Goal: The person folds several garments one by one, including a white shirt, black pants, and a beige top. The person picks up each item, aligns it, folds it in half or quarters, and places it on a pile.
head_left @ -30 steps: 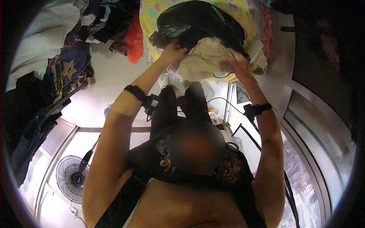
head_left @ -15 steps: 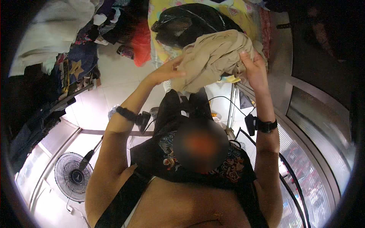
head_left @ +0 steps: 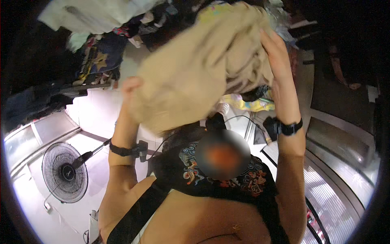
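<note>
A large piece of beige clothing (head_left: 187, 73) is stretched between my two hands, partly blurred; its exact kind does not show. My left hand (head_left: 132, 87) grips its near left edge, with most of the fingers hidden by the fabric. On the far right, my right hand (head_left: 277, 51) holds the bunched, wrinkled part of it. Under the garment's right side a yellow patterned cloth (head_left: 250, 103) shows, with a dark item partly covered beside it. A black strap with a small device (head_left: 140, 149) is on my left wrist, and a similar one (head_left: 280, 127) on my right.
Piled clothes lie at the far left, among them a pale cloth (head_left: 97, 16) and a dark blue piece with a gold star (head_left: 101, 59). A black fan (head_left: 65, 173) stands at the lower left. Along the right runs a metal-framed panel (head_left: 335, 138).
The beige garment has been lifted nearer and spread wider. My left hand has moved left and slightly nearer, while my right hand stays near its place. The view has shifted.
</note>
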A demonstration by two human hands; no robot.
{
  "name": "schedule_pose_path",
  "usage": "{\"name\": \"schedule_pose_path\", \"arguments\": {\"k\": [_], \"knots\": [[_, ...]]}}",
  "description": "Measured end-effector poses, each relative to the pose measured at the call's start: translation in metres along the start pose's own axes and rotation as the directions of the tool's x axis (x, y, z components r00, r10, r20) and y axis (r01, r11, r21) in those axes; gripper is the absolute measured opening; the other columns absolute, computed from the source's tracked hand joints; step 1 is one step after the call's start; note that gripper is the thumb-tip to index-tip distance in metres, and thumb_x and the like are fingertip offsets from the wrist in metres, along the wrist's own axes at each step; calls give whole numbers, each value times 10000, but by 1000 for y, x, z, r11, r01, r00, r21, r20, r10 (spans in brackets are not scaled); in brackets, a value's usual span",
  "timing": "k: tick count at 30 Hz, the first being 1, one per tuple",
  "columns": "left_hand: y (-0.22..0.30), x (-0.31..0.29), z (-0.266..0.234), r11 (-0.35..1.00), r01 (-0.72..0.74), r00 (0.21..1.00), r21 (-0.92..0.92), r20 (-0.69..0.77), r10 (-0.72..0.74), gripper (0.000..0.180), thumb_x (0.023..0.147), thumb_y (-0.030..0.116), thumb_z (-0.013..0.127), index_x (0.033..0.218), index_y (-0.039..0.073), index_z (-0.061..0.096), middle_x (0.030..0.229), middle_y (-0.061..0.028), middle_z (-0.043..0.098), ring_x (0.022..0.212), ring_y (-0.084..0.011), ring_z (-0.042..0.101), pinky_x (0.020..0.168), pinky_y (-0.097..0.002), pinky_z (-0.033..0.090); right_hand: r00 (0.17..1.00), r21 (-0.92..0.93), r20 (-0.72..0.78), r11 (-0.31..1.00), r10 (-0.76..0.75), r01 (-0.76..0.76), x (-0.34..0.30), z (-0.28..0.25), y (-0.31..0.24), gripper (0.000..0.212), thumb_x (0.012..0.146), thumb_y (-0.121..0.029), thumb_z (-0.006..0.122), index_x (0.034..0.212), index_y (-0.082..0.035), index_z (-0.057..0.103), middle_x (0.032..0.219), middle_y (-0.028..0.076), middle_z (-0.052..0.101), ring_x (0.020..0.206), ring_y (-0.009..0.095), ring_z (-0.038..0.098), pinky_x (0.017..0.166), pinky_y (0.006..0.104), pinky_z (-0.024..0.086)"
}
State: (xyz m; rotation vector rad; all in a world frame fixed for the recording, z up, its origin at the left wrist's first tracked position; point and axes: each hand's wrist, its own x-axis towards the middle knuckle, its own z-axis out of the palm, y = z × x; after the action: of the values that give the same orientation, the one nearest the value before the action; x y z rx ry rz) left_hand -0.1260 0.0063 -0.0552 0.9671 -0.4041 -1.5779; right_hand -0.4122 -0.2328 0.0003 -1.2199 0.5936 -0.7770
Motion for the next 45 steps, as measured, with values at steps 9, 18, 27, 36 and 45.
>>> {"name": "schedule_pose_path", "arguments": {"k": [9,18,27,36,45], "knots": [[155,-82,30,817,-575,806,-28,-188,561,454,931,391,579,1192,20,596,1119,-142,653,997,-279,656,894,-422,537,427,-221,791,447,-439,867,23,221,-45,1097,648,-375,868,1524,-110,262,1528,153,341,1390,378,344,1145,452,286],[135,-105,27,807,-566,821,170,30,570,691,909,468,617,1446,101,385,1362,-24,519,1255,-165,477,1022,-385,430,788,-328,516,772,-336,544,54,293,-36,406,921,-354,618,1210,-71,640,1073,161,700,1007,358,662,880,367,509],[125,-93,26,537,-608,674,585,23,738,870,764,342,809,1428,1,364,1411,-186,460,1295,-282,468,1012,-397,439,867,-512,409,715,-284,475,89,309,-30,469,920,-380,611,1247,-46,578,1122,157,674,1013,273,660,849,365,513],[0,-72,-5,-335,-525,434,782,585,685,1035,601,361,888,1454,167,335,1551,-278,188,1430,-497,186,1092,-616,245,998,497,-64,867,-19,48,106,324,-66,327,1041,-229,391,1196,7,556,1189,138,630,1065,299,626,938,454,519],[22,-23,-33,-157,-142,169,977,180,969,724,774,250,684,1410,48,402,1552,-261,231,1455,-446,156,1116,-605,128,984,685,-43,712,-170,153,75,338,-96,187,978,-125,521,1149,-58,552,1048,70,616,950,232,617,851,425,517]]}}
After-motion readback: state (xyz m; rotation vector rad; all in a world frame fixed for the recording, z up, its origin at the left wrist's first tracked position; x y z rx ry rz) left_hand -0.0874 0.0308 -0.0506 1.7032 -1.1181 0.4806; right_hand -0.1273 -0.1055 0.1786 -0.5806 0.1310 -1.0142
